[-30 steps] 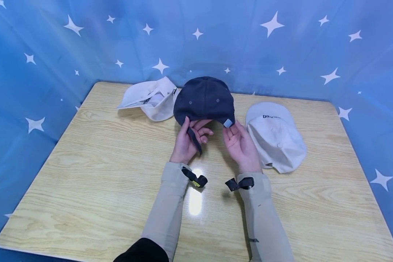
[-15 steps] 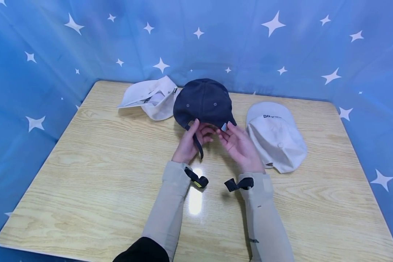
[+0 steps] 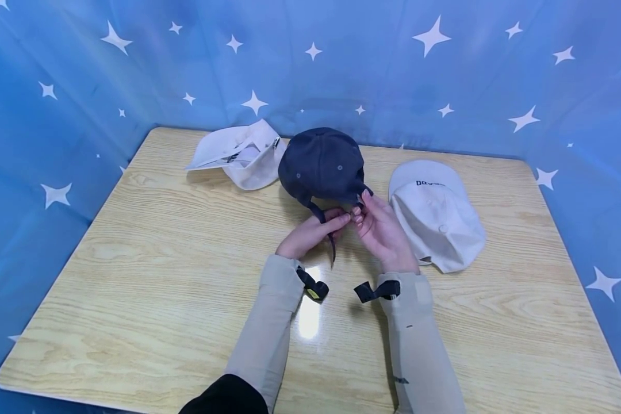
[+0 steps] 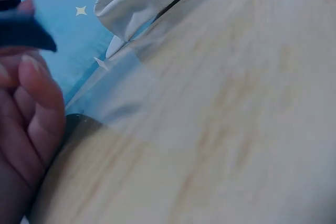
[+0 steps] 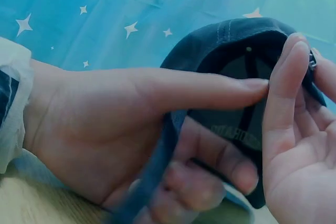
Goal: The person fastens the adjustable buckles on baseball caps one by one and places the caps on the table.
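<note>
Near the far side of the table is a navy baseball cap (image 3: pixel 321 164), its crown up and its back opening towards me. My left hand (image 3: pixel 310 233) is under that opening, thumb stretched to the right and other fingers curled. The cap's loose strap (image 5: pixel 167 137) passes between this thumb and the fingers, and its end dangles below. With thumb and fingers, my right hand (image 3: pixel 385 230) pinches the right rear edge, beside a small metal buckle (image 5: pixel 313 60). The left thumb tip meets a right finger. Fingers partly hide the buckle; the visor is out of sight in the head view.
A white cap (image 3: pixel 261 167) lies on its side at the back left. Another white cap (image 3: pixel 437 224) with dark lettering lies right beside my right hand. The wooden table (image 3: pixel 134 276) ends at a blue star-patterned curtain (image 3: pixel 341 75).
My left hand has let go of the cap's left rear edge and moved right, thumb towards the right hand. The strap now runs across that hand. The cap's opening has narrowed and it sits slightly lower.
</note>
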`<action>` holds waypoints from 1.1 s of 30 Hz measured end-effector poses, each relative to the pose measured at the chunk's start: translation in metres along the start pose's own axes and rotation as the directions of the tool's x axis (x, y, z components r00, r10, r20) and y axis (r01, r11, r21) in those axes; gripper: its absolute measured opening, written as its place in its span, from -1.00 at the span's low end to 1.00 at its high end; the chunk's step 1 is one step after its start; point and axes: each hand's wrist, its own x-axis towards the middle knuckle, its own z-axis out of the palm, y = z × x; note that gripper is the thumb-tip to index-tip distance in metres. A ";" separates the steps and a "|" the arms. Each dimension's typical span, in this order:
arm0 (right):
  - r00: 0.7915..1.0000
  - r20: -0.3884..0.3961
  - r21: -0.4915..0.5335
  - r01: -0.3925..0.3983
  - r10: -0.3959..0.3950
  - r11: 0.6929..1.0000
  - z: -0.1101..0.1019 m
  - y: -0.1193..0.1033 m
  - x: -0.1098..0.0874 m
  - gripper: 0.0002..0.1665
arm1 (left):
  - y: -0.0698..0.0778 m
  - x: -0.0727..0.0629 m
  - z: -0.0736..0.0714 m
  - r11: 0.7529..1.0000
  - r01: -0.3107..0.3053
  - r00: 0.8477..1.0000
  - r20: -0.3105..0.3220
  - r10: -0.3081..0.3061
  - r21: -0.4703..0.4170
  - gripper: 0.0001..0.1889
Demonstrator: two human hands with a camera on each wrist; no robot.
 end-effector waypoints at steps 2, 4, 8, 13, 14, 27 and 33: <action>1.000 0.021 0.017 0.004 -0.005 1.000 -0.001 -0.001 -0.001 -0.79 | 0.001 -0.001 0.000 0.998 0.054 0.998 0.020 -0.055 0.033 -0.52; 0.999 0.031 0.031 0.008 -0.009 0.999 -0.001 -0.001 -0.001 -0.77 | 0.001 -0.002 0.000 0.995 0.093 0.994 0.045 -0.095 0.044 -0.55; 0.999 0.046 0.043 0.012 -0.014 0.999 -0.002 -0.003 -0.003 -0.77 | 0.000 -0.003 -0.001 0.990 0.126 0.987 0.097 -0.131 0.056 -0.64; 0.998 0.060 0.057 0.010 -0.014 0.998 -0.003 -0.004 -0.004 -0.81 | -0.001 -0.003 -0.002 0.990 0.108 0.985 0.128 -0.119 0.093 -0.75; 0.998 0.060 0.057 0.011 -0.014 0.998 -0.003 -0.004 -0.004 -0.83 | -0.001 -0.003 -0.002 0.992 0.093 0.986 0.132 -0.105 0.090 -0.76; 0.998 0.010 -0.016 0.069 -0.068 0.998 0.000 -0.002 -0.002 -0.87 | 0.002 -0.008 -0.007 0.964 -0.032 0.998 0.050 0.047 -0.264 -0.80; 0.994 0.104 -0.080 0.045 -0.037 0.996 -0.002 -0.002 -0.002 -0.73 | 0.005 -0.011 -0.012 0.874 -0.144 0.986 0.010 0.167 -0.464 -0.82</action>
